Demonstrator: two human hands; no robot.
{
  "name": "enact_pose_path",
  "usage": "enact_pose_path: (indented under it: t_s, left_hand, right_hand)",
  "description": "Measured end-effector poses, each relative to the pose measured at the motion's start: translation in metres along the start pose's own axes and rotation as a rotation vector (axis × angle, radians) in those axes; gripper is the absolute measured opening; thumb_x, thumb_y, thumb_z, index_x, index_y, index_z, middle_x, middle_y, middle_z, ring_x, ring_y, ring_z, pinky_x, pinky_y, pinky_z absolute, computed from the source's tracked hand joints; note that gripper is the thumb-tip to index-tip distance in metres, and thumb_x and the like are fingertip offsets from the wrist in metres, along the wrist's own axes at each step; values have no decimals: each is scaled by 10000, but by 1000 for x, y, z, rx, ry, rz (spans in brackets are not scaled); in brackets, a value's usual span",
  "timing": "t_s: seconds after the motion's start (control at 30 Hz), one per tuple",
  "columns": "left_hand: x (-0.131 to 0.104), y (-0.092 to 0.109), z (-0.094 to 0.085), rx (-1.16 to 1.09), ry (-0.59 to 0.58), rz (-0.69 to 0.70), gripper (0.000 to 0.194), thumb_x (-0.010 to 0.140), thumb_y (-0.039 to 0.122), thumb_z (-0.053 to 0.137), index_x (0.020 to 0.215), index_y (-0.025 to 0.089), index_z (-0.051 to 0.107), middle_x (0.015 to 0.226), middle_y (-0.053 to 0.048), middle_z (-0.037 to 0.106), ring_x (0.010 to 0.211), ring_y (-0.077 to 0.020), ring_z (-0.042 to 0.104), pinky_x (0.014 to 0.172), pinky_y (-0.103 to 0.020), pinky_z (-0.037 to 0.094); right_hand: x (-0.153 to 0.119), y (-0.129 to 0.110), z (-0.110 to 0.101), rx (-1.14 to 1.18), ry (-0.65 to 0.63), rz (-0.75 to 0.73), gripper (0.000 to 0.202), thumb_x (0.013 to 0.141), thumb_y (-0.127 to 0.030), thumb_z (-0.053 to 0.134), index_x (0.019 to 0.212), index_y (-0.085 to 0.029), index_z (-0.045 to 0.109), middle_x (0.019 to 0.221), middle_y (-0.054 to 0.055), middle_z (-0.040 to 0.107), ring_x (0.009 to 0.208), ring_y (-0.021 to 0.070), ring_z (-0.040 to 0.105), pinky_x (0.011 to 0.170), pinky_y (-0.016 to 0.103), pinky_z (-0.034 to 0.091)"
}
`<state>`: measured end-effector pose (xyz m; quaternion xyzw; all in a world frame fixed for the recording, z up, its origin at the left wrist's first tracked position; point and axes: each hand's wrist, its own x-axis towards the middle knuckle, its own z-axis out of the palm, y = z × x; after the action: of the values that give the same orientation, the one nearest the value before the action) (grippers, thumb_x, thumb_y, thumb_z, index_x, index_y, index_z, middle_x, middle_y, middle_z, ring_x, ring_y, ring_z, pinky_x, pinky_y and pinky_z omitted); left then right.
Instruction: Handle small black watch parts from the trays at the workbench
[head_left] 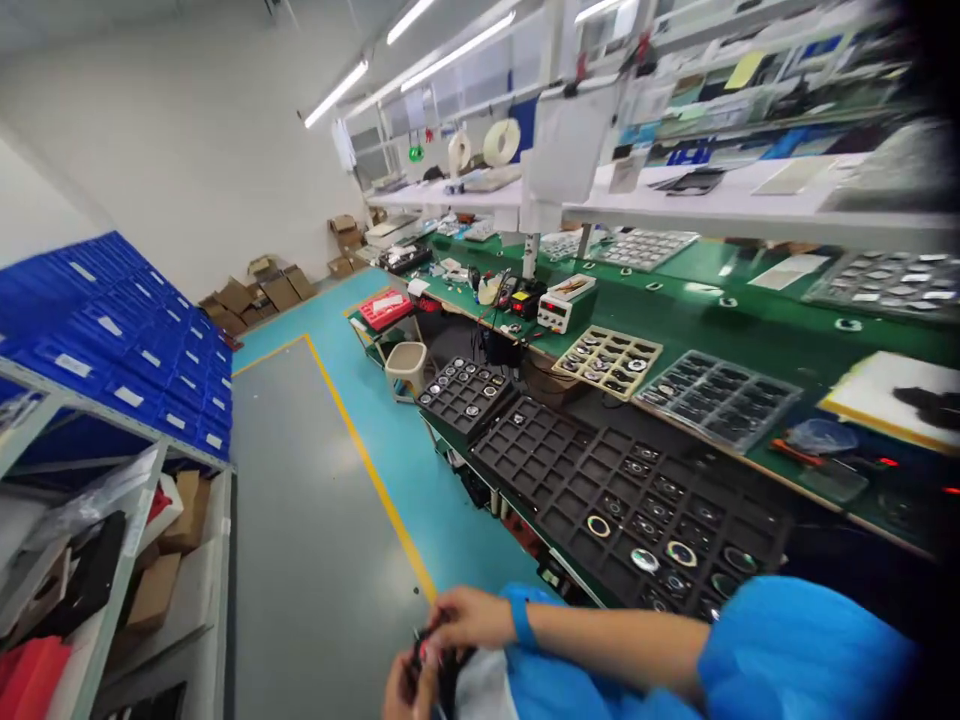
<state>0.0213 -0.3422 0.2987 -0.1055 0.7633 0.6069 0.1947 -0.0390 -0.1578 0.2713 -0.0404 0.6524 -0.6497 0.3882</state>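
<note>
Both my hands are low at the bottom edge of the head view, over my lap. My right hand (471, 618), with a blue band at the wrist and a blue sleeve behind it, pinches a small dark object (436, 662). My left hand (405, 690) grips the same dark object from below, next to a white cloth (480, 690). The object is blurred and mostly hidden by my fingers. To my right lies a large black compartment tray (570, 470) with several round ring-like parts in its cells.
A long green workbench (750, 330) runs along the right with more trays, a beige tray (607, 360), a white meter box (564, 302) and shelves above. Blue bin racks (120, 340) stand left. A yellow floor line (375, 480) and a beige bucket (406, 366) lie ahead.
</note>
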Motion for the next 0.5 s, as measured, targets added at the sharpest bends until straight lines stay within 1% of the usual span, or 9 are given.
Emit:
enact_pose_path:
  t_s: [0.03, 0.07, 0.1, 0.17, 0.23, 0.3, 0.37, 0.43, 0.5]
  left_hand:
    - [19, 10, -4, -14, 54, 1, 600, 807, 757, 759, 942, 173, 725, 864, -71, 706, 871, -251, 667, 813, -380, 558]
    - [39, 20, -7, -40, 130, 51, 676, 758, 818, 749, 915, 160, 729, 831, -81, 706, 828, -252, 657, 803, -371, 543]
    - [62, 30, -10, -68, 144, 87, 707, 738, 831, 750, 888, 140, 724, 824, -101, 708, 795, -250, 641, 776, -365, 533]
    - [117, 48, -16, -111, 142, 86, 648, 771, 767, 767, 908, 136, 706, 865, -98, 713, 836, -234, 645, 808, -335, 532]
    - [178, 64, -24, -136, 124, 84, 612, 794, 719, 775, 964, 137, 692, 902, -91, 707, 856, -219, 641, 822, -318, 527]
    - [238, 81, -32, -138, 69, 97, 592, 798, 681, 792, 1004, 138, 677, 931, -87, 702, 853, -205, 635, 816, -309, 522]
    - [294, 102, -43, -119, -32, 122, 571, 804, 643, 810, 1032, 137, 676, 969, -97, 711, 862, -204, 642, 821, -312, 523]
    - [349, 124, -57, -95, -172, 146, 570, 817, 615, 814, 1093, 132, 690, 1034, -125, 732, 918, -228, 675, 867, -337, 536]
    - [405, 145, -74, -63, -302, 131, 660, 806, 636, 812, 1209, 130, 681, 1114, -161, 744, 993, -267, 705, 927, -384, 549]
  right_hand:
    - [16, -11, -12, 52, -35, -11, 629, 634, -630, 878, 975, -128, 710, 822, 24, 692, 680, 121, 614, 630, 217, 502]
    - [33, -22, -25, 104, -57, -29, 725, 567, -683, 894, 990, -125, 704, 866, 33, 703, 729, 128, 628, 665, 223, 519]
    - [50, -32, -40, 152, -68, -55, 785, 529, -695, 909, 1028, -126, 701, 935, 45, 718, 805, 138, 648, 733, 231, 536]
    - [88, -50, -73, 226, -55, -101, 787, 582, -642, 924, 1141, -140, 690, 1090, 69, 725, 962, 156, 663, 884, 254, 537]
    - [127, -69, -109, 278, -20, -120, 688, 664, -556, 924, 1154, -133, 690, 1127, 86, 724, 1006, 169, 666, 941, 282, 524]
    - [161, -90, -142, 321, 56, -132, 599, 687, -493, 932, 1097, -122, 701, 1089, 83, 730, 998, 169, 665, 959, 292, 515]
    - [192, -111, -168, 375, 154, -137, 587, 647, -494, 954, 1022, -120, 701, 1036, 69, 734, 969, 163, 664, 949, 288, 517]
    - [223, -131, -191, 451, 249, -115, 626, 598, -535, 966, 977, -116, 697, 1003, 68, 737, 925, 163, 671, 879, 280, 538]
    - [259, -144, -219, 555, 352, -63, 633, 599, -542, 967, 967, -102, 700, 975, 79, 735, 878, 168, 678, 782, 268, 550]
